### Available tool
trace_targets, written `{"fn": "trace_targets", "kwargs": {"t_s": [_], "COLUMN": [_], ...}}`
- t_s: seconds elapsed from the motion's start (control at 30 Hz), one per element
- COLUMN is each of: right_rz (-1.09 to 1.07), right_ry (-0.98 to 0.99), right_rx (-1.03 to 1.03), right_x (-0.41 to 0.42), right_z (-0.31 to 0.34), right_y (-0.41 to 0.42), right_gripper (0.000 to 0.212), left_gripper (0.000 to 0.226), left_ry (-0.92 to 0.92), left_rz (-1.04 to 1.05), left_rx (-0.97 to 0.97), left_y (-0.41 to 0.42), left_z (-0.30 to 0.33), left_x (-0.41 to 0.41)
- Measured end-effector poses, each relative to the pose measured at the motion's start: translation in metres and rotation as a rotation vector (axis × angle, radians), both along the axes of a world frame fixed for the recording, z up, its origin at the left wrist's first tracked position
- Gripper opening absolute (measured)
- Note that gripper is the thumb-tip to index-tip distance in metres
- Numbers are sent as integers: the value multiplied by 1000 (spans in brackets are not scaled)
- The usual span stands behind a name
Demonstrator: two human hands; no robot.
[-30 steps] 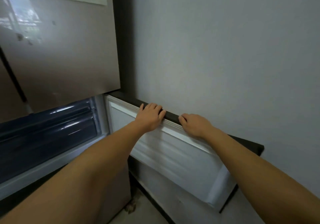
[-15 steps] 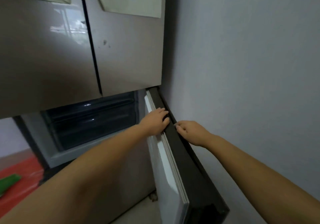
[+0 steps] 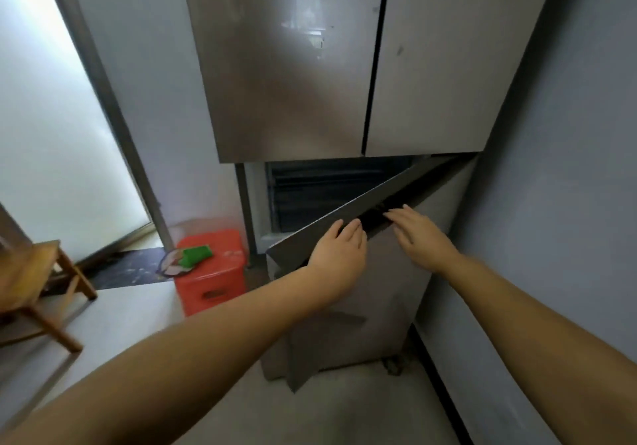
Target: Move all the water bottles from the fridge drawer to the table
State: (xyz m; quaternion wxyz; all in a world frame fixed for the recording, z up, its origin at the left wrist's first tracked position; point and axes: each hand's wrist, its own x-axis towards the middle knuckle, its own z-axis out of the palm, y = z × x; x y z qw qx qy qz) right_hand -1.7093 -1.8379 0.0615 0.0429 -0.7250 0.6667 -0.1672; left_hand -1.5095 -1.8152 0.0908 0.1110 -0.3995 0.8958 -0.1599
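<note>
Left hand: the left hand lies flat on the top edge of the lower fridge door, fingers straight and close together, pressing and holding nothing.
Right hand: the right hand is spread just beside it on the same edge, fingers extended, touching the door's dark upper lip, also holding nothing.
Door: the lower fridge door stands part-way open, hinged at the right side by the wall, its free corner swung out toward the floor's open middle.
Fridge drawer: the dark fridge drawer shows in the gap behind the door, under the closed upper doors.
Water bottles: none can be made out; the drawer's inside is too dark to tell, and no worktop is in view.
Nearby: a red stool with a green thing on it stands left of the fridge; a wooden chair is at the left edge.
Step, as a judgement: this looks like handling the door, with bottles not yet visibly reached.
Risk: flat palms give little hold, so the door could swing on its own; fingers near the top lip could get pinched against the upper doors.
</note>
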Motion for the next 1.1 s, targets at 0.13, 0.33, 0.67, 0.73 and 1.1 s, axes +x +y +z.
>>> {"fn": "trace_targets", "kwargs": {"t_s": [0.13, 0.33, 0.67, 0.73, 1.1], "right_rz": [-37, 19, 84, 73, 188], "right_ry": [157, 243, 322, 321, 96], "right_rx": [-12, -44, -175, -195, -309], "right_x": [28, 42, 41, 44, 35], "right_z": [-7, -25, -36, -39, -44], "right_y": [-34, -104, -179, -184, -183], "right_gripper": [57, 74, 93, 95, 94], "left_gripper": [75, 78, 74, 72, 55], "left_ry": [22, 185, 275, 294, 596], "left_rz": [199, 363, 483, 510, 157], "left_rx": [-75, -135, -193, -198, -638], "left_y": [-33, -110, -203, -207, -238], "left_z": [-16, -37, -46, -50, -94], "left_x": [12, 25, 27, 20, 35]}}
